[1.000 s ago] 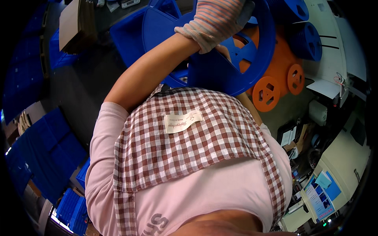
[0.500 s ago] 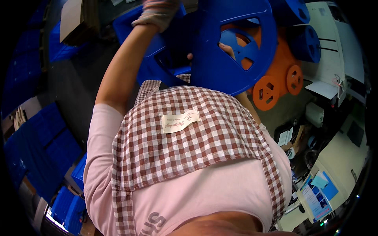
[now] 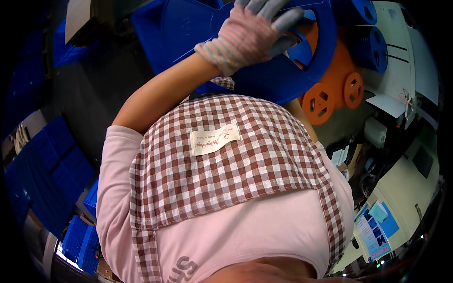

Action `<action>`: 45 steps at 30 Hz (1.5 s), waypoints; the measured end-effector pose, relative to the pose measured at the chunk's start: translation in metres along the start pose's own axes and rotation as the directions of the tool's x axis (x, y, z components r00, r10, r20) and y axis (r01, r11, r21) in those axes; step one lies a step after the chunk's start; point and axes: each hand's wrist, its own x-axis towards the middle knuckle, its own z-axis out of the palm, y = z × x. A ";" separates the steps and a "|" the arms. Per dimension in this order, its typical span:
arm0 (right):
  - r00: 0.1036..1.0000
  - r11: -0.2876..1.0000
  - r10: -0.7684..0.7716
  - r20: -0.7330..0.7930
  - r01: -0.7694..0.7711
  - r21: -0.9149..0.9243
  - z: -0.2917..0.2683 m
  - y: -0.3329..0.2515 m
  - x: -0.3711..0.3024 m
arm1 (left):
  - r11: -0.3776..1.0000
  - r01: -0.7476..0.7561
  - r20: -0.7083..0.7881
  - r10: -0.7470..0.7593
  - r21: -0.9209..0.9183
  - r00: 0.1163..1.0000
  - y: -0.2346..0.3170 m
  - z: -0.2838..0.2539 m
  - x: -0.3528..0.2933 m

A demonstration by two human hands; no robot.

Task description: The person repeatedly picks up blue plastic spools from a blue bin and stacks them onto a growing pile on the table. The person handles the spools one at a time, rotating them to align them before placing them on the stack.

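Observation:
A large blue plastic reel disc (image 3: 288,85) with cut-out windows is tilted up in front of my checked apron. My left hand (image 3: 250,35), in a striped knit glove with grey fingertips, lies across its face with the fingers spread. My right forearm (image 3: 297,113) reaches up behind the disc's lower right edge. The disc and glove hide nearly all of my right hand, which grips the disc; only a sliver of skin shows beside a window. Another blue disc-like part (image 3: 188,28) lies against it on the left.
Orange reels (image 3: 318,104) stand just beyond the disc on the right, with stacked blue reels (image 3: 370,49) beside a white bench (image 3: 396,56). Cardboard (image 3: 80,21) is stacked on a blue crate at far left. More blue crates (image 3: 52,170) stand on the left.
My left hand has swung right and down from the top edge onto the disc's face. The disc has shifted slightly, and my right fingertips, seen before, are now mostly covered.

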 end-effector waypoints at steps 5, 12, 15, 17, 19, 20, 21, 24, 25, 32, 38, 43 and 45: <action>0.989 0.990 -0.125 -0.081 0.120 -0.071 -0.002 0.002 -0.014 | 0.976 0.110 0.015 -0.115 0.186 0.993 -0.033 -0.011 -0.022; 0.996 0.998 -0.051 -0.069 0.054 0.043 0.000 -0.002 -0.024 | 0.799 0.308 -0.211 -0.230 0.516 0.950 -0.143 -0.006 -0.040; 0.978 0.977 -0.151 -0.143 0.170 0.132 0.016 0.003 -0.030 | 0.796 0.508 -0.227 -0.455 0.330 0.861 -0.178 -0.041 -0.059; 0.938 0.931 -0.332 -0.103 0.308 -0.195 0.001 0.002 -0.049 | 0.658 0.733 -0.044 -0.739 0.174 0.673 -0.171 -0.049 -0.076; 0.915 0.905 -0.361 -0.180 0.298 -0.302 -0.006 -0.010 -0.065 | 0.656 0.754 0.091 -0.752 0.018 0.653 -0.163 -0.050 -0.110; 0.897 0.931 -0.330 -0.295 0.257 -0.259 -0.008 -0.020 -0.078 | 0.628 0.778 0.177 -0.764 -0.017 0.621 -0.150 -0.042 -0.121; 0.870 0.955 -0.281 -0.404 0.213 -0.206 -0.007 -0.029 -0.088 | 0.591 0.805 0.257 -0.772 -0.043 0.581 -0.139 -0.036 -0.136; 0.628 0.686 -0.578 -0.522 0.027 -0.727 -0.063 -0.037 -0.115 | 0.671 0.738 0.359 -0.674 -0.068 0.646 -0.104 -0.021 -0.192; 0.479 0.480 -0.699 -0.532 -0.238 -0.844 -0.076 -0.034 -0.115 | 0.651 0.756 0.417 -0.671 -0.064 0.613 -0.088 -0.023 -0.202; 0.230 -0.037 -0.855 -0.464 -0.921 -0.388 -0.180 0.002 -0.116 | 0.639 0.764 0.643 -0.622 0.087 0.447 -0.053 -0.040 -0.209; 0.160 -0.090 -0.694 -0.702 -0.987 -0.136 -0.186 0.026 -0.128 | 0.581 0.798 0.658 -0.664 0.158 0.354 -0.043 -0.056 -0.213; 0.514 -0.237 -0.786 -0.344 -0.764 -0.599 -0.170 -0.035 -0.115 | 0.494 0.852 0.646 -0.710 0.172 0.281 -0.019 -0.060 -0.232; 0.543 -0.374 -0.839 0.005 -0.570 -0.732 -0.147 -0.097 -0.062 | 0.480 0.864 0.651 -0.707 0.153 0.277 -0.016 -0.057 -0.245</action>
